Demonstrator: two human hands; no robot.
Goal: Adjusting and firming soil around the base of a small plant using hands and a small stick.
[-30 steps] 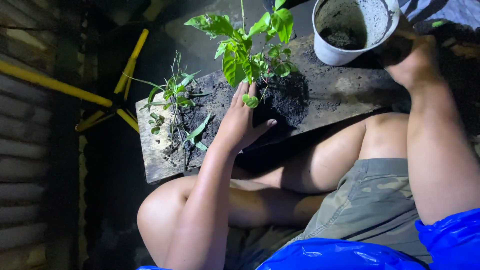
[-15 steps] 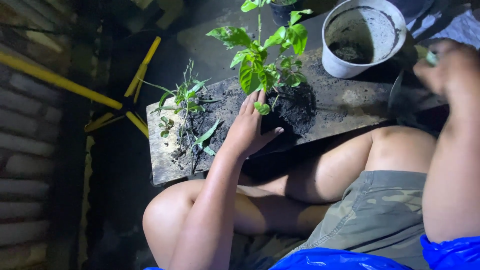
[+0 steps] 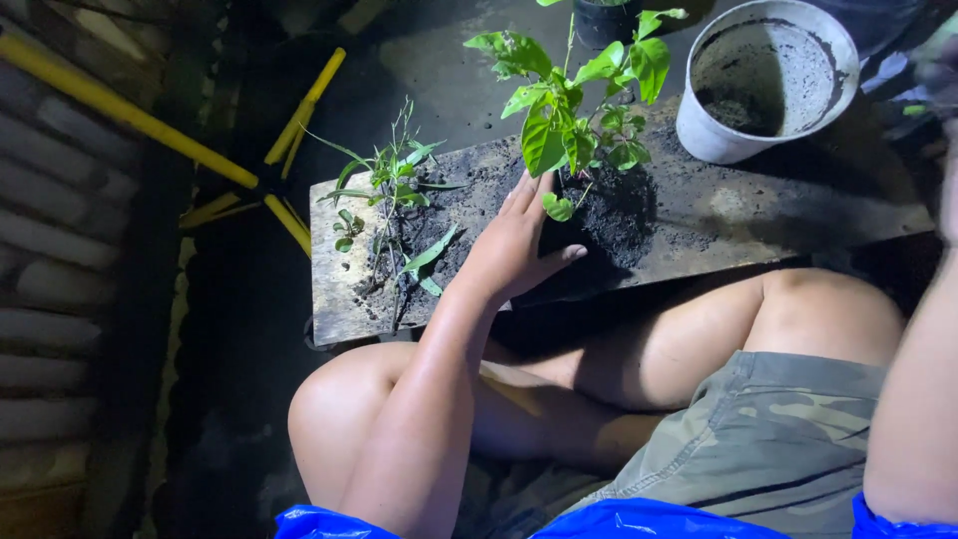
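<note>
My left hand [image 3: 514,250] cups the left side of a dark soil clump [image 3: 614,215], thumb stretched under it. It holds a leafy green plant [image 3: 569,120] upright on a worn wooden board [image 3: 758,215] that lies across my knees. A white pot [image 3: 768,80] with a little soil inside stands on the board's far right, and no hand touches it. My right forearm runs up the right edge of the view. The right hand [image 3: 943,90] is a dark blur at the top corner, apart from the pot, and I cannot make out its fingers.
A thin grassy seedling [image 3: 389,190] lies in loose soil on the board's left end. Yellow bars [image 3: 130,110] cross the dark ground to the left, beside a corrugated wall. A black pot [image 3: 609,15] stands behind the plant. My bare knees sit under the board.
My right hand has let go of the white pot and drawn back to the right edge. The left hand stays against the soil clump. The view has shifted slightly.
</note>
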